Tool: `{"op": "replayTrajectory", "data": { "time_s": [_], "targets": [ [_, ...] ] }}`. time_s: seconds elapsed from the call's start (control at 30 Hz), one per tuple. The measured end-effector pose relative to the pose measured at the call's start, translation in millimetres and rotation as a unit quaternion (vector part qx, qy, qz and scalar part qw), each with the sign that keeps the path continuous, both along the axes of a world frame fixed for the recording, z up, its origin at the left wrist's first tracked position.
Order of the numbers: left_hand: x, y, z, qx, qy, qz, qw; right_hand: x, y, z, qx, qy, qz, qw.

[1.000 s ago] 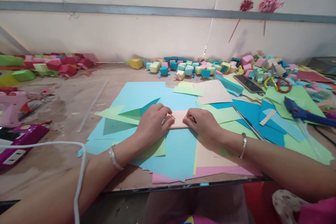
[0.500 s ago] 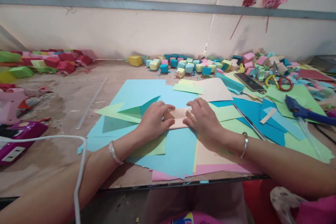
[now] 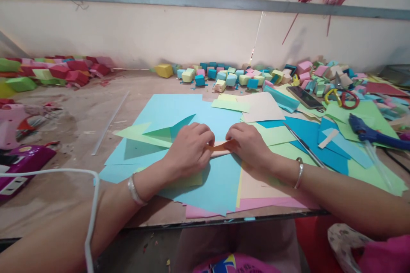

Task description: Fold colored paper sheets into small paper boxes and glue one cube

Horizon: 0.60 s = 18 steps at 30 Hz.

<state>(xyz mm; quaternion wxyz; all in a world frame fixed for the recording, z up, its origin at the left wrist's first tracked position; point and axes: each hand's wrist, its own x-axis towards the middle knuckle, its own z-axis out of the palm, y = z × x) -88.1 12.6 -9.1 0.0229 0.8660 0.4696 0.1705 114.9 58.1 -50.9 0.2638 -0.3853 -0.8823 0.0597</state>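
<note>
A small piece of peach paper (image 3: 220,148) is stretched between my two hands, with a fold raised along its length. My left hand (image 3: 192,147) pinches its left end and my right hand (image 3: 248,143) pinches its right end; the fingers hide both ends. Below lies a light blue sheet (image 3: 221,183). A folded green sheet (image 3: 156,134) rests just left of my left hand. Close to my right forearm is a pen-like cutter or pen (image 3: 303,143), lying on green and blue paper.
Small paper boxes (image 3: 230,79) line the back of the table, with red and green ones (image 3: 67,72) at left. At right are a phone (image 3: 306,97), scissors (image 3: 341,98) and a blue glue gun (image 3: 374,134). A white cable (image 3: 94,204) crosses my left forearm; a purple power strip (image 3: 28,166) sits at left.
My fingers have curled in and folded the peach paper, which lay flatter and more open before. The view has shifted slightly.
</note>
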Motion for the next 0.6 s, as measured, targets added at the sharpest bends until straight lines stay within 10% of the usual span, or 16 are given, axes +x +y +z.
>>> {"op": "replayTrajectory", "data": {
  "time_s": [0.3, 0.6],
  "targets": [
    [-2.3, -0.3, 0.4, 0.018, 0.097, -0.003, 0.995, 4.5, -3.2, 11.4, 0.088, -0.116, 0.06, 0.987],
    [-8.9, 7.8, -7.3, 0.059, -0.084, 0.056, 0.993, 11.0, -7.5, 16.6, 0.176, -0.173, 0.056, 0.967]
  ]
}}
